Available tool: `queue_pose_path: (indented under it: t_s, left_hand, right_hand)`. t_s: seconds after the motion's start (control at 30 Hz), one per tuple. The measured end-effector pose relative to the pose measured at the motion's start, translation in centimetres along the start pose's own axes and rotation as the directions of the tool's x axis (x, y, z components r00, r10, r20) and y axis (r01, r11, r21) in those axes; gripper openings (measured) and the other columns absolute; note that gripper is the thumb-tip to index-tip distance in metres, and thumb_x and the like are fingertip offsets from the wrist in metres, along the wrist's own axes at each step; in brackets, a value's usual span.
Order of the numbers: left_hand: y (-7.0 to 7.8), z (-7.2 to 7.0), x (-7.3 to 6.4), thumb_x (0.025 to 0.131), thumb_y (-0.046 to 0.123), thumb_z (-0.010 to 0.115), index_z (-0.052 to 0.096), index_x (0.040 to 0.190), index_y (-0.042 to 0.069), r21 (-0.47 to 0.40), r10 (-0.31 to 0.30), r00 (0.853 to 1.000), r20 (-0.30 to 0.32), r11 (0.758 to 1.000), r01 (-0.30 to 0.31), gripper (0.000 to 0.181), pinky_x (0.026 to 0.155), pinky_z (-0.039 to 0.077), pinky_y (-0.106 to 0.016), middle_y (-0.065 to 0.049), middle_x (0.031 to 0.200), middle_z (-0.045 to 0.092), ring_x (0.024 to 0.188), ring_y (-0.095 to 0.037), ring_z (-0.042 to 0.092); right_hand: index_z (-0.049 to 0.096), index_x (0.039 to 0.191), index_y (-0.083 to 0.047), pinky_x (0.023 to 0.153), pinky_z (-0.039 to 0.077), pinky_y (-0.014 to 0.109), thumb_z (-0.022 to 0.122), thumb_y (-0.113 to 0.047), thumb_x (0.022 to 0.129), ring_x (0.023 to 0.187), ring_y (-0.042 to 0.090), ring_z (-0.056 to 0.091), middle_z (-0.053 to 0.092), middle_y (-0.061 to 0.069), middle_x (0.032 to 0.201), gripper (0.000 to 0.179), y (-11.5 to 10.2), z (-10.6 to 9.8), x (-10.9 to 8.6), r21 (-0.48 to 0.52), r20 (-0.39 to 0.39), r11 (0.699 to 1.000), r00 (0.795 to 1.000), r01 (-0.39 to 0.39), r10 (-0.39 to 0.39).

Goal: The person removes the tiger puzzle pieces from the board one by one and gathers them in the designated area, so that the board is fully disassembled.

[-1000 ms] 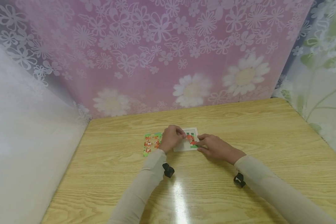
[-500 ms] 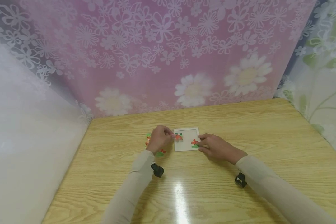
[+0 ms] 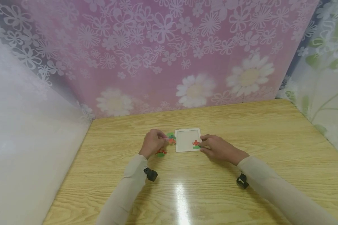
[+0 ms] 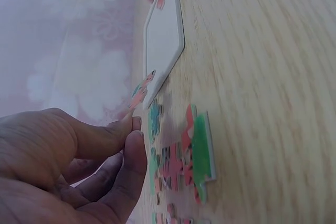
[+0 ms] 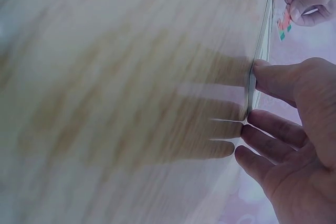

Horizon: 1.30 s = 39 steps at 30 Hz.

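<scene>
My left hand (image 3: 153, 142) pinches an orange and green jigsaw piece (image 4: 140, 92) between thumb and fingertips, just off the left side of a white puzzle tray (image 3: 186, 139). At the tray's right edge, my right hand (image 3: 218, 148) grips the border, with one finger reaching over a red and green corner piece (image 3: 196, 143) inside it. Loose jigsaw pieces (image 4: 202, 148) lie below the left hand in the left wrist view; the hand hides most of them from the head view.
A wooden table (image 3: 214, 187) bears everything. Behind it hangs a pink flowered curtain (image 3: 146, 62), with pale cloth walls at both sides. Another loose green piece (image 3: 170, 134) lies between the left hand and the tray.
My left hand has drawn a piece out of the tray and carried it left, beyond the tray's left edge. My right hand has stayed at the tray's right side.
</scene>
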<state>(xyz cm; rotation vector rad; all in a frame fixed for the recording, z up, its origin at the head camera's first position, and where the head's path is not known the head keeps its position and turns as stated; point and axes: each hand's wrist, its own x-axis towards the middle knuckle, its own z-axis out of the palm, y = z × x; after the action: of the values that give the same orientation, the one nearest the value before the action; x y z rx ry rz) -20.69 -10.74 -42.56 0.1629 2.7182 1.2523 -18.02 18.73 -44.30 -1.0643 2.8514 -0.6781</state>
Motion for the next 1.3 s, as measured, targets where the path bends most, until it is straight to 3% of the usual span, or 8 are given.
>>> queue_pose_path:
  t_s: [0.47, 1.1, 1.3]
  left_hand:
    - [-0.58, -0.31, -0.61, 0.094, 0.015, 0.075, 0.077, 0.089, 0.006, 0.026, -0.008, 1.000, 0.025, 1.000, 0.008, 0.010, 0.054, 0.048, -0.032, -0.008, 0.072, 0.070, 0.061, -0.026, 0.063]
    - [-0.33, 0.02, -0.72, 0.092, 0.015, 0.077, 0.080, 0.088, 0.007, 0.089, 0.004, 1.000, 0.000, 0.996, -0.004, 0.009, 0.068, 0.056, -0.038, -0.002, 0.079, 0.073, 0.065, -0.015, 0.064]
    - [-0.26, 0.13, -0.76, 0.092, 0.015, 0.077, 0.079, 0.089, 0.007, 0.080, -0.013, 1.000, 0.009, 0.997, 0.013, 0.009, 0.064, 0.055, -0.035, -0.003, 0.079, 0.073, 0.064, -0.015, 0.064]
  right_hand:
    - [0.075, 0.116, 0.003, 0.097, 0.050, 0.055, 0.071, -0.012, 0.096, 0.122, 0.043, 0.059, 0.061, 0.029, 0.132, 0.025, 0.10, -0.02, -0.13, 0.003, -0.008, 1.000, 1.000, -0.001, 0.001]
    - [0.075, 0.116, 0.002, 0.099, 0.049, 0.055, 0.071, -0.012, 0.097, 0.124, 0.042, 0.058, 0.062, 0.027, 0.131, 0.024, 0.06, 0.14, -0.09, 0.010, -0.014, 1.000, 1.000, 0.000, 0.001]
    - [0.075, 0.115, 0.002, 0.100, 0.048, 0.056, 0.070, -0.011, 0.097, 0.125, 0.042, 0.057, 0.063, 0.027, 0.130, 0.023, -0.07, 0.01, -0.21, 0.006, -0.012, 1.000, 1.000, 0.007, -0.007]
